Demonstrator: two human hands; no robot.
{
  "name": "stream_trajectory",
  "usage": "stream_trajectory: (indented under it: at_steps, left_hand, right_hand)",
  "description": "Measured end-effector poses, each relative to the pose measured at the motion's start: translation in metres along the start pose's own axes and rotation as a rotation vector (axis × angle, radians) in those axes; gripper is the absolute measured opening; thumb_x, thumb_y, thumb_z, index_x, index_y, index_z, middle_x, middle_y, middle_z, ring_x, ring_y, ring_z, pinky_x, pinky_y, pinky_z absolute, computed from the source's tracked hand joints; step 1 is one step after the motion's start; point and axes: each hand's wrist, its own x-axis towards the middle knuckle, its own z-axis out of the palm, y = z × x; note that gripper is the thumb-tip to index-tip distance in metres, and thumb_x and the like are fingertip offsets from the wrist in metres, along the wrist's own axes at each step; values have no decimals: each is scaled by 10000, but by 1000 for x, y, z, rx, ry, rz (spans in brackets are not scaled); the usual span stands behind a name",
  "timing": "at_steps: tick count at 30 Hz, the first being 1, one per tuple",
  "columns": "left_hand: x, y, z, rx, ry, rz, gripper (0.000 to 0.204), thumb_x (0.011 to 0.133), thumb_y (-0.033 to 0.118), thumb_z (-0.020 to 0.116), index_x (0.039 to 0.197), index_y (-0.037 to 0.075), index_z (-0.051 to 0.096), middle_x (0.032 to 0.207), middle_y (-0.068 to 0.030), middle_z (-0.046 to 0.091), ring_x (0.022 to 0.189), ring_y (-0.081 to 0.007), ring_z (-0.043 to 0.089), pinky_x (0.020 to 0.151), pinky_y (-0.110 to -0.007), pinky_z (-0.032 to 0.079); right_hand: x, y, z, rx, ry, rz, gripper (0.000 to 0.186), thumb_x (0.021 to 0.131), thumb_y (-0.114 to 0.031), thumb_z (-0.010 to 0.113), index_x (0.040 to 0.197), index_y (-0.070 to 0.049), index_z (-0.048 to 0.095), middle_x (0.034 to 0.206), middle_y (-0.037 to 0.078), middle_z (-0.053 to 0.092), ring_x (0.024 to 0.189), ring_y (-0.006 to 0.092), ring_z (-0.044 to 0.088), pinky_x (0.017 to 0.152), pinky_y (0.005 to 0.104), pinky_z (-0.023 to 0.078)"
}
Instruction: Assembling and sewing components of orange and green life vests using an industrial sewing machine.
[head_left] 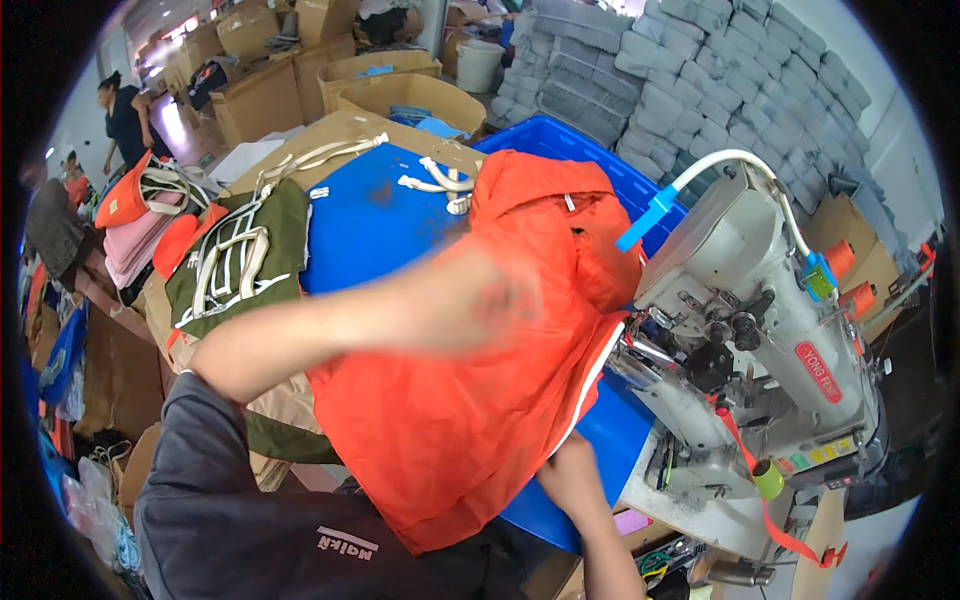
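A large piece of orange fabric (430, 430), edged with white trim on its right side, spreads over the blue tabletop (360, 210) and hangs down toward my body. Its far end is bunched into a puffy, bag-like heap beside the sewing machine (775, 320). My left hand (485, 300) is above the middle of the fabric, too smeared by motion for its fingers to be read. At the trimmed edge, near the front of the table, my right hand (573, 478) is closed on the fabric, its fingertips partly hidden.
To the left lies an olive-green bag piece (250, 250) with white straps. White cords (440, 180) rest at the table's far side, before a blue crate (560, 145). Grey bundles (730, 80) are stacked behind. Cardboard boxes (262, 100) and another person (128, 120) are farther back.
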Motion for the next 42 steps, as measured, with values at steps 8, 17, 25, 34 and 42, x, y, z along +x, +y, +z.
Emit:
stream_trajectory:
  at_steps: [8,17,25,34,42]
  left_hand:
    - [202,-144,-8,240,378,-527,466,936,446,576,1016,-4,663,996,-196,681,942,-314,652,878,-375,494]
    - [89,-139,37,-443,402,90,317,834,60,642,1109,-4,496,1037,-96,601,1023,-185,592,911,-328,468]
    - [37,-101,38,-772,450,-27,288,844,-67,635,1075,8,479,950,-100,663,913,-144,665,810,-261,525]
    - [31,-106,60,-332,814,201,243,867,-28,690,1036,17,520,892,-98,692,841,-164,693,739,-270,550]
    - [29,-102,74,159,1019,319,254,791,0,729,972,36,555,871,-117,648,728,-267,667,599,-322,521]
  right_hand:
    - [-55,57,-60,-920,381,586,295,908,-128,570,1185,-33,536,942,158,641,830,357,657,672,438,533]
    - [-73,52,-58,-868,253,723,244,975,-148,496,1191,-40,533,697,164,680,650,353,683,566,456,512]
    - [12,-67,-70,43,300,109,171,945,-27,522,1113,-1,516,853,223,630,788,353,663,675,413,499]
    - [111,-97,-45,-756,509,-198,225,914,-285,660,901,-81,568,796,103,604,663,287,643,561,393,506]
    - [122,-102,-39,-798,529,-235,222,894,-276,685,872,-97,555,785,79,571,632,247,639,528,364,505]
